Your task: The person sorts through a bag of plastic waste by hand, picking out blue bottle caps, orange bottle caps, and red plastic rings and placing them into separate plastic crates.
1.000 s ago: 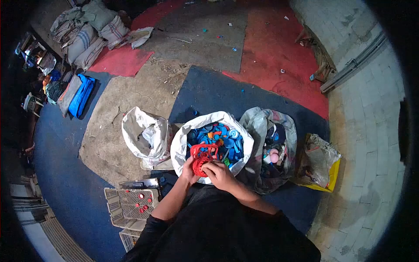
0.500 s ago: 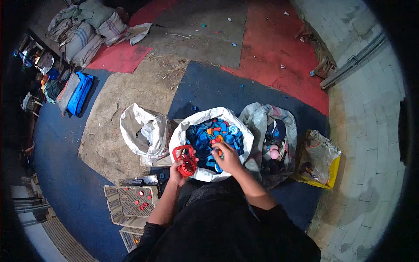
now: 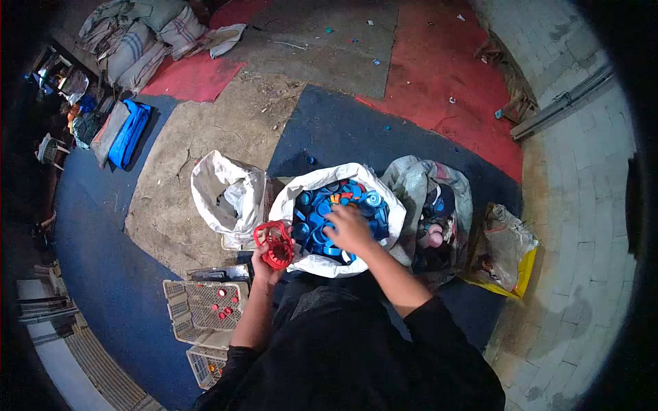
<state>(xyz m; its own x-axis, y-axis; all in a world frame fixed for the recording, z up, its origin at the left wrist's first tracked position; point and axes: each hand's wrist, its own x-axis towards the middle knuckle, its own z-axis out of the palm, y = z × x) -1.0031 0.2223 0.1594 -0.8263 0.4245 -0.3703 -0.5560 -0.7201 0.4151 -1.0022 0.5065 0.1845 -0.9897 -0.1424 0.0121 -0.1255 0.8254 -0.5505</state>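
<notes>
My left hand (image 3: 266,268) is closed round a red plastic piece (image 3: 276,246) with a loop-shaped handle, over the left rim of a white sack (image 3: 288,195). Blue caps (image 3: 317,220) fill that sack, with a few orange and red ones (image 3: 340,198) among them near the back. Over the caps hangs my right hand (image 3: 351,231), its fingers spread and a little bent. Nothing shows between those fingers, though their tips are close to the blue caps.
A second white sack (image 3: 214,212) stands left, a grey sack (image 3: 462,188) with mixed items right, and a yellow-edged bag (image 3: 504,253) by the wall. Crates (image 3: 185,315) with red caps sit lower left. Stuffed sacks (image 3: 133,58) lie farther off.
My right hand has opened and shifted slightly up over the caps. My left hand, still holding the red piece, has moved a little left and up. The whole view has shifted slightly.
</notes>
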